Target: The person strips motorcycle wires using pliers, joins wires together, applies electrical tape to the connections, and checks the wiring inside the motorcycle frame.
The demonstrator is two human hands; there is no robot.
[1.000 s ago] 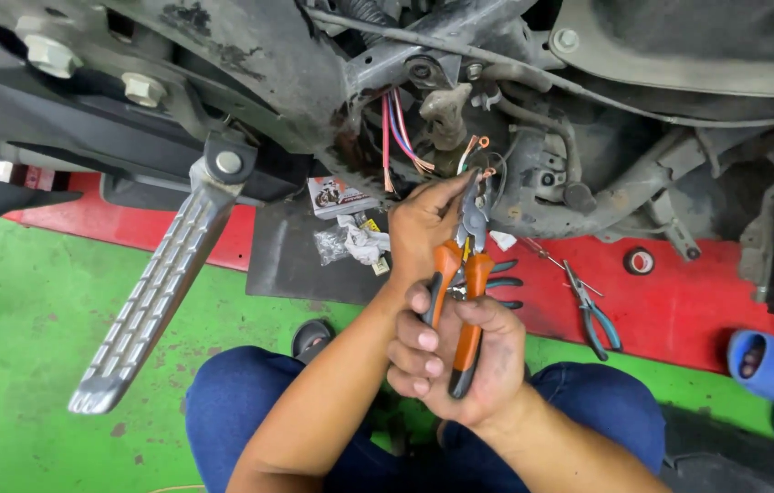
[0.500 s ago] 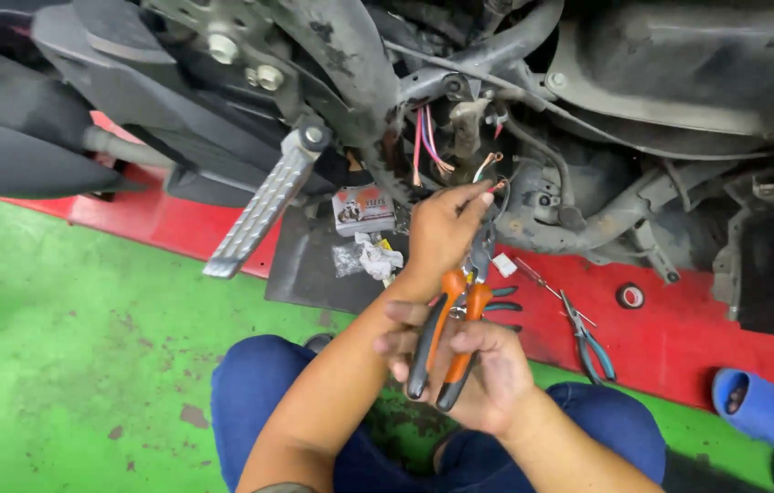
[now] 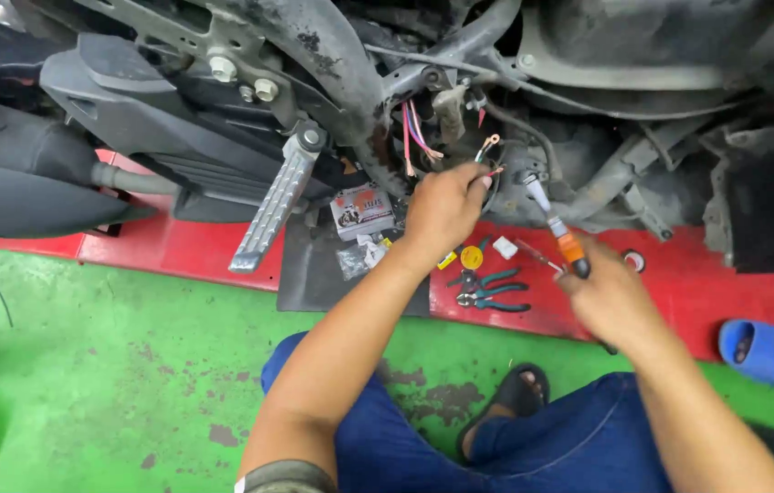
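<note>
My left hand point(image 3: 446, 210) reaches up under the motorcycle and pinches the ends of thin wires point(image 3: 489, 157) that hang from a bundle of red and pink wires point(image 3: 413, 137). My right hand point(image 3: 611, 297) is lower and to the right, closed on the orange-handled pliers point(image 3: 559, 230). Their metal jaws point up and left toward the engine, a short way from the wires. The two hands are apart.
Green-handled pliers point(image 3: 489, 292), a yellow round part point(image 3: 471, 257) and a small printed box point(image 3: 361, 210) lie on the red lift platform point(image 3: 177, 251). A ribbed metal footpeg point(image 3: 268, 215) hangs down at left. Blue sandals point(image 3: 761, 351) lie at right; my black sandal point(image 3: 510, 397) rests on the green floor.
My right hand has moved right with the orange-handled pliers, away from my left hand. My left hand stays at the wires. The view has shifted left and down.
</note>
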